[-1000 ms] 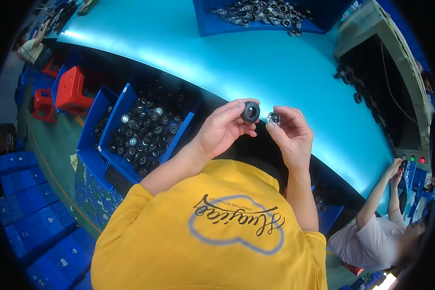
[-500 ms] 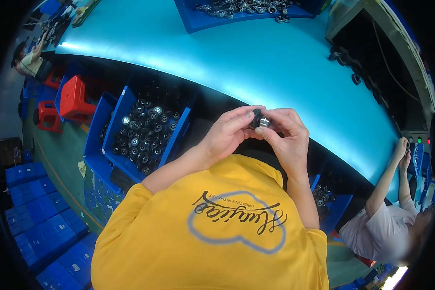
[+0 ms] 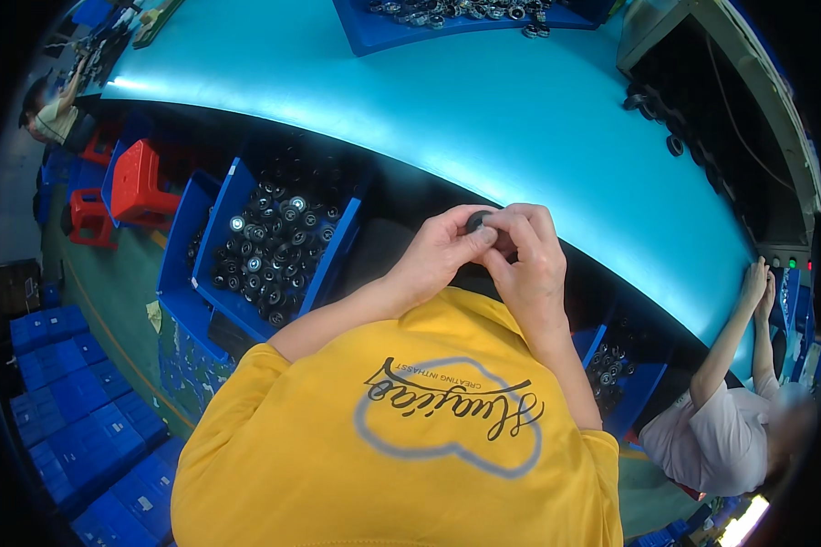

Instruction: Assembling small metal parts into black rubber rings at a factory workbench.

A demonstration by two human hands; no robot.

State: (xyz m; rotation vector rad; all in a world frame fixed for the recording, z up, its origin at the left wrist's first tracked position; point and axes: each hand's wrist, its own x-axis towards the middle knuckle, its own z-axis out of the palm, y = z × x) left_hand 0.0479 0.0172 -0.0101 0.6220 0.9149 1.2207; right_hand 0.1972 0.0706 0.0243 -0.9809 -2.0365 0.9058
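Observation:
In front of my chest, at the near edge of the blue-green table (image 3: 356, 91), both hands meet around a small black round part (image 3: 477, 220). My left hand (image 3: 433, 260) pinches it between thumb and fingers. From the other side my right hand (image 3: 531, 260) closes on it, fingertips bent over and thumb underneath. The fingers cover most of the part, and its shiny metal portion is hidden now. A blue bin (image 3: 330, 260) full of black round parts with silvery centres stands to the left of my left forearm.
Another blue bin (image 3: 643, 392) of similar parts stands beyond my right forearm. Shiny metal rings fill a blue tray (image 3: 365, 41) at the table's far side. Black rings (image 3: 674, 146) lie by a machine opening at right. A co-worker (image 3: 721, 428) sits at right; red stools (image 3: 141, 182) stand left.
My right hand has turned over the part and shifted slightly left, its fingers more curled. The silvery piece that showed between my fingertips is now covered.

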